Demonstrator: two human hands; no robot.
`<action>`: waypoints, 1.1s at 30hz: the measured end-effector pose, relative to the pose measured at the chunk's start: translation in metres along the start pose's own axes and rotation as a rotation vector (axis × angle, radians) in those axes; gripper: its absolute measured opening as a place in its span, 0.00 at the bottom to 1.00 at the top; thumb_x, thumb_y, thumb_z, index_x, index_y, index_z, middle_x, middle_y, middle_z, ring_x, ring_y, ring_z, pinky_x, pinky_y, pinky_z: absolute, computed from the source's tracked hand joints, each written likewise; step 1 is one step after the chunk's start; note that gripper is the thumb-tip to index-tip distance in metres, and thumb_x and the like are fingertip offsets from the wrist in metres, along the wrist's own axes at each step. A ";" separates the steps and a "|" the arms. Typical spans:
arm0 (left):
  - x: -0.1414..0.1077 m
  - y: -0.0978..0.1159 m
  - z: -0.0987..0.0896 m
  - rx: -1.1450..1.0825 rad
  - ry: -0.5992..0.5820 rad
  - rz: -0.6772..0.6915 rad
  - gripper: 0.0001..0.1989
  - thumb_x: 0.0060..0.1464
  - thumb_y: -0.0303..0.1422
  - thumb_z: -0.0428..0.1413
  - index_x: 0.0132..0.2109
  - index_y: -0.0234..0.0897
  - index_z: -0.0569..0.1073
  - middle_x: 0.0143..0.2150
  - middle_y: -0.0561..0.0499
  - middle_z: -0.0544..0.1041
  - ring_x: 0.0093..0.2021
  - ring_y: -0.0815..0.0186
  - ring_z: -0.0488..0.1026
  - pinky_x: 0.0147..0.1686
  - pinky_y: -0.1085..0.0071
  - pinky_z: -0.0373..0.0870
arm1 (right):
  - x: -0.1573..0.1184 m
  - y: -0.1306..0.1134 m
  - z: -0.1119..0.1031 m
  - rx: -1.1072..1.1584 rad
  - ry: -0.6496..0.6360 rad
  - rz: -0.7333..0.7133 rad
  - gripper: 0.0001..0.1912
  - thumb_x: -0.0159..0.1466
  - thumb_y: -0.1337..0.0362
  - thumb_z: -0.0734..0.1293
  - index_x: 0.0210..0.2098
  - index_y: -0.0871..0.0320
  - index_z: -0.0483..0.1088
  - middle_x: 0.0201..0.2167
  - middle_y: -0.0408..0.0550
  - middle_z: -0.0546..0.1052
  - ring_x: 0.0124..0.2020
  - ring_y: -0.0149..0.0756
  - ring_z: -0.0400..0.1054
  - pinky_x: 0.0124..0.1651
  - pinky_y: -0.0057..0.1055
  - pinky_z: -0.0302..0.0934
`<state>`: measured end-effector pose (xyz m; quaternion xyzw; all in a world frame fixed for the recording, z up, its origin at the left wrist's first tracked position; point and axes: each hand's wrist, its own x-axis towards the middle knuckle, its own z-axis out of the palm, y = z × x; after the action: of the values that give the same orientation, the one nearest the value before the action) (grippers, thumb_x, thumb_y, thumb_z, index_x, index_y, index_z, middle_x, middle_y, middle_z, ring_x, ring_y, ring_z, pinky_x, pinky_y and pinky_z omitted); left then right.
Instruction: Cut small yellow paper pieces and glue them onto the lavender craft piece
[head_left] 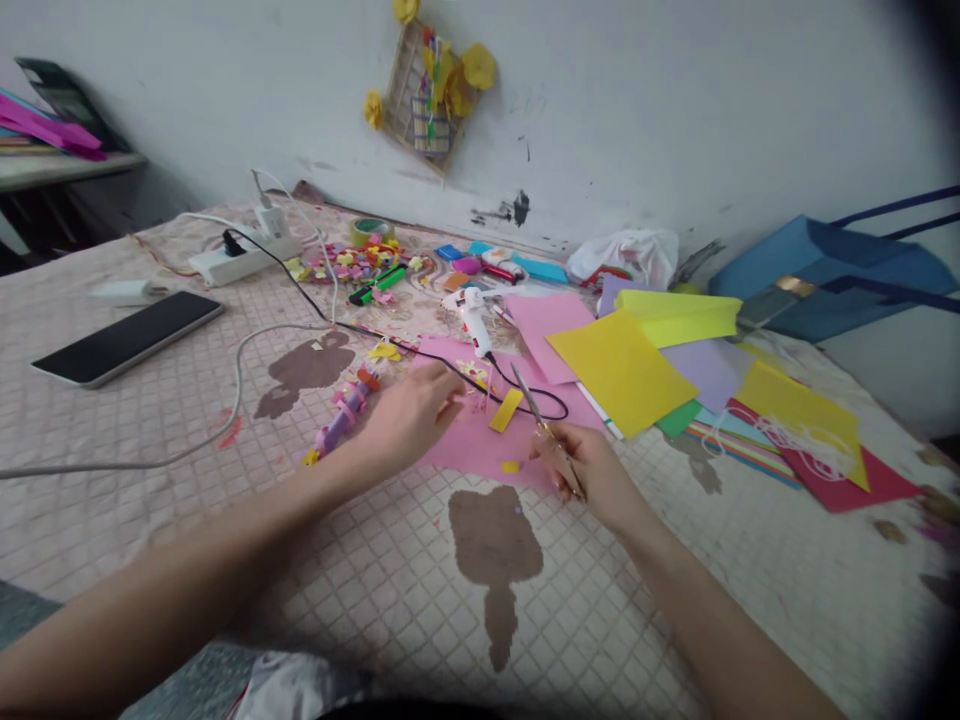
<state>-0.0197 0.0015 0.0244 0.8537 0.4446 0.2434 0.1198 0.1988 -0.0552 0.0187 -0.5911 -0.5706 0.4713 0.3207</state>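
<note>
A person works at a surface (pixel 360 580) with a pale, diamond-patterned covering, the right hand (pixel 589 465) gripping a pair of scissors (pixel 573 475) by the handles, blades pointing away from the body. Just left of the blades, a yellow paper strip (pixel 506 410) lies over a pink sheet (pixel 469 455); a smaller yellow scrap (pixel 511 466) rests nearer the person. The left hand (pixel 420 415) hovers by the sheet's left side with its fingers curled (whether they pinch anything, one cannot tell). Close beside that hand lies a purple stick (pixel 341 415) dotted with pink, orange and yellow pieces. Beyond the hands, a white glue gun (pixel 472 325) sits with its black cord (pixel 555 412) looping across the pink sheet. Small paper flowers (pixel 349 262) are scattered at the back, near a green-and-black cutter (pixel 379 285) and a roll of tape (pixel 371 231). To the right, a yellow sheet (pixel 622 370) tops a spread of colored papers, with a blue bag (pixel 825 275) behind them; at left are a smartphone (pixel 127 338) and a white power strip (pixel 244 260). A craft piece with yellow flowers (pixel 431 95) hangs on the wall (pixel 637 120).
</note>
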 end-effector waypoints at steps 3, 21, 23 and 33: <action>-0.007 0.016 0.013 -0.171 -0.128 0.144 0.07 0.55 0.26 0.48 0.36 0.34 0.71 0.35 0.47 0.72 0.35 0.66 0.69 0.34 0.72 0.65 | 0.003 0.002 0.001 -0.080 0.046 -0.062 0.12 0.56 0.56 0.66 0.27 0.59 0.64 0.15 0.36 0.61 0.13 0.24 0.51 0.15 0.23 0.46; -0.017 0.027 0.028 -0.444 -0.209 0.033 0.08 0.54 0.32 0.53 0.41 0.33 0.69 0.35 0.47 0.72 0.33 0.66 0.68 0.32 0.71 0.65 | -0.001 0.002 0.008 -0.367 -0.022 -0.216 0.04 0.55 0.68 0.63 0.25 0.57 0.63 0.20 0.39 0.65 0.22 0.29 0.57 0.25 0.25 0.49; -0.018 0.028 0.030 -0.558 -0.257 -0.021 0.07 0.54 0.32 0.53 0.39 0.33 0.70 0.33 0.49 0.72 0.31 0.67 0.68 0.31 0.72 0.65 | -0.003 -0.001 0.009 -0.308 -0.049 -0.229 0.04 0.55 0.68 0.63 0.25 0.57 0.62 0.20 0.38 0.63 0.21 0.28 0.55 0.25 0.25 0.49; -0.015 0.028 0.034 -0.970 -0.170 -0.161 0.06 0.52 0.32 0.54 0.35 0.33 0.68 0.28 0.52 0.70 0.27 0.71 0.67 0.26 0.75 0.65 | -0.002 -0.001 0.013 -0.073 0.018 -0.119 0.10 0.58 0.59 0.64 0.33 0.60 0.66 0.21 0.39 0.65 0.19 0.27 0.56 0.22 0.25 0.51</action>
<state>0.0108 -0.0264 0.0024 0.6796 0.3333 0.3416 0.5571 0.1866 -0.0589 0.0156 -0.5716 -0.6187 0.4248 0.3316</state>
